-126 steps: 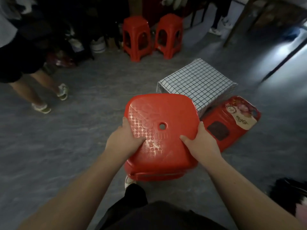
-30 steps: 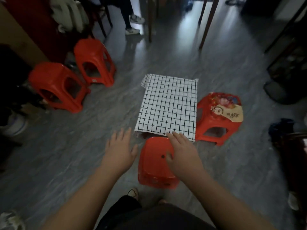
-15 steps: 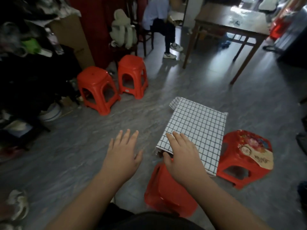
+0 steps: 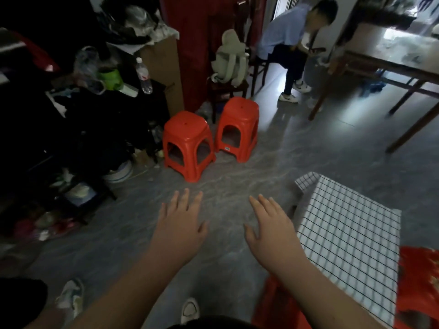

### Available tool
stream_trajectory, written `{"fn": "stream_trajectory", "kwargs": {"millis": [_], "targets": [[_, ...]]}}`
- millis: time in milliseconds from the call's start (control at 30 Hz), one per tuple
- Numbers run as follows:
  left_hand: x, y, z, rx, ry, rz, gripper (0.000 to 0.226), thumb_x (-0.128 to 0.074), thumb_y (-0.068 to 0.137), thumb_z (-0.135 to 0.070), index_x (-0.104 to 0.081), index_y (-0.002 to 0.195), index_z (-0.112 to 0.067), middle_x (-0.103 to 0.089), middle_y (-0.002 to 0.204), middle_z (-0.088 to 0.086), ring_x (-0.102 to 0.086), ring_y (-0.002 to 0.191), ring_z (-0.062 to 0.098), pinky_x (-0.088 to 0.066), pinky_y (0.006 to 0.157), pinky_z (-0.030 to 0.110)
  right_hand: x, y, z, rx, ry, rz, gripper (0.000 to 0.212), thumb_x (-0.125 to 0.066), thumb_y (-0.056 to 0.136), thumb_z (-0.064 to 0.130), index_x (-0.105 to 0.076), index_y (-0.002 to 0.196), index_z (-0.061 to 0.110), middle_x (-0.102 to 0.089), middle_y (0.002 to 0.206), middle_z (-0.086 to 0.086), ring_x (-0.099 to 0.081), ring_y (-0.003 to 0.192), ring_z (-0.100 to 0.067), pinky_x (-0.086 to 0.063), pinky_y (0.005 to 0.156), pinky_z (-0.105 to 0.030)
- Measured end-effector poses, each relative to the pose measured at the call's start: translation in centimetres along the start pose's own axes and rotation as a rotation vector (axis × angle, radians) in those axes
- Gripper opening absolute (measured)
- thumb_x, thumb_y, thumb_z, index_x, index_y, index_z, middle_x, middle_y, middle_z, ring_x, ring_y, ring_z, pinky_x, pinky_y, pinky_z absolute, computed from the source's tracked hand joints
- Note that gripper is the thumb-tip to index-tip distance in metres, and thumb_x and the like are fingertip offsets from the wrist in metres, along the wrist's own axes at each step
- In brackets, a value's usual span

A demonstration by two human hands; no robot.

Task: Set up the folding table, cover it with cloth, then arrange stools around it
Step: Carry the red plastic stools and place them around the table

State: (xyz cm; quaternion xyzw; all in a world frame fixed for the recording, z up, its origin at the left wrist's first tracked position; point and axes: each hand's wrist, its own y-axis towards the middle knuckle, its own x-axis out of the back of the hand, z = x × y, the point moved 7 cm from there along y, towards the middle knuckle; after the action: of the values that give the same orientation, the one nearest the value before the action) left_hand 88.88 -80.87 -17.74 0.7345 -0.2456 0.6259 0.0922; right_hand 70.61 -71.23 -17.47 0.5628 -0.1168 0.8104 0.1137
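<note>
The low table (image 4: 342,236) under a white black-checked cloth stands at the lower right. A red stool (image 4: 275,305) shows partly beneath my right forearm, and another red stool (image 4: 418,281) sits at the table's right side. Two more red stools (image 4: 187,143) (image 4: 238,127) stand side by side on the floor ahead. My left hand (image 4: 180,226) and my right hand (image 4: 270,231) hover over the grey floor with fingers spread, holding nothing. Both are short of the two far stools.
Dark cluttered shelves and bags (image 4: 78,110) fill the left. A chair with a pale backpack (image 4: 230,60) stands behind the stools. A person (image 4: 289,43) sits beyond it. A wooden table (image 4: 392,67) is at the upper right. Someone's shoe (image 4: 71,298) is at the lower left.
I set the red stool down by the covered table and let it go. My view has swung left toward the two far stools, and both empty hands now reach out over the floor.
</note>
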Motion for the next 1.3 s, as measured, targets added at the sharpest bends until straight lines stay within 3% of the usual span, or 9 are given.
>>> {"fn": "stream_trajectory", "kwargs": {"millis": [233, 467, 733, 967, 1100, 1300], "targets": [[3.4, 8.5, 5.6, -0.008, -0.008, 0.019, 0.074, -0.042, 0.099, -0.052, -0.008, 0.161, -0.028, -0.009, 0.168, 0.007, -0.006, 0.155, 0.029, -0.011, 0.124, 0.050, -1.0, 9.7, 5.2, -0.020, 0.056, -0.009, 0.069, -0.055, 0.094, 0.041, -0.030, 0.156, 0.022, -0.029, 0.163, -0.003, -0.019, 0.152, -0.025, -0.025, 0.121, -0.047], [3.7, 18.9, 8.1, 0.038, -0.005, 0.036, 0.075, -0.042, 0.098, -0.054, -0.011, 0.160, -0.028, -0.013, 0.168, 0.007, -0.010, 0.154, 0.029, -0.015, 0.123, 0.050, -1.6, 21.4, 4.9, -0.006, 0.071, 0.002, 0.071, -0.048, 0.088, 0.045, -0.036, 0.154, 0.020, -0.035, 0.160, -0.006, -0.025, 0.150, -0.028, -0.028, 0.119, -0.048], [4.5, 34.5, 9.8, 0.155, 0.008, 0.063, 0.077, -0.038, 0.096, -0.054, -0.005, 0.161, -0.027, -0.008, 0.168, 0.007, -0.007, 0.155, 0.028, -0.013, 0.124, 0.049, -1.8, 39.8, 3.7, 0.163, 0.051, 0.066, 0.069, -0.051, 0.082, 0.037, -0.044, 0.148, 0.016, -0.044, 0.153, -0.010, -0.034, 0.145, -0.032, -0.038, 0.112, -0.053], [5.2, 43.5, 12.8, 0.326, -0.077, 0.073, 0.079, -0.046, 0.096, -0.049, -0.008, 0.161, -0.026, -0.009, 0.169, 0.006, -0.007, 0.155, 0.028, -0.016, 0.123, 0.050, -2.3, 53.6, 4.3, 0.228, -0.012, 0.236, 0.077, -0.054, 0.084, 0.034, -0.031, 0.156, 0.022, -0.028, 0.164, -0.005, -0.019, 0.152, -0.028, -0.024, 0.121, -0.048], [5.3, 48.6, 15.5, 0.378, -0.131, 0.081, 0.076, -0.044, 0.098, -0.049, -0.007, 0.161, -0.026, -0.007, 0.169, 0.006, -0.005, 0.155, 0.027, -0.014, 0.124, 0.050, -3.3, 60.4, 6.6, 0.255, 0.018, 0.229, 0.075, -0.041, 0.081, 0.042, -0.037, 0.153, 0.022, -0.035, 0.160, -0.005, -0.025, 0.150, -0.028, -0.028, 0.119, -0.051], [4.3, 59.8, 21.4, 0.389, -0.222, 0.074, 0.074, -0.044, 0.099, -0.053, -0.010, 0.160, -0.027, -0.011, 0.168, 0.006, -0.006, 0.155, 0.027, -0.016, 0.123, 0.050, -7.3, 71.3, 9.5, 0.244, -0.007, 0.278, 0.069, -0.049, 0.090, 0.037, -0.032, 0.155, 0.025, -0.030, 0.163, -0.002, -0.019, 0.152, -0.024, -0.025, 0.120, -0.050]]}}
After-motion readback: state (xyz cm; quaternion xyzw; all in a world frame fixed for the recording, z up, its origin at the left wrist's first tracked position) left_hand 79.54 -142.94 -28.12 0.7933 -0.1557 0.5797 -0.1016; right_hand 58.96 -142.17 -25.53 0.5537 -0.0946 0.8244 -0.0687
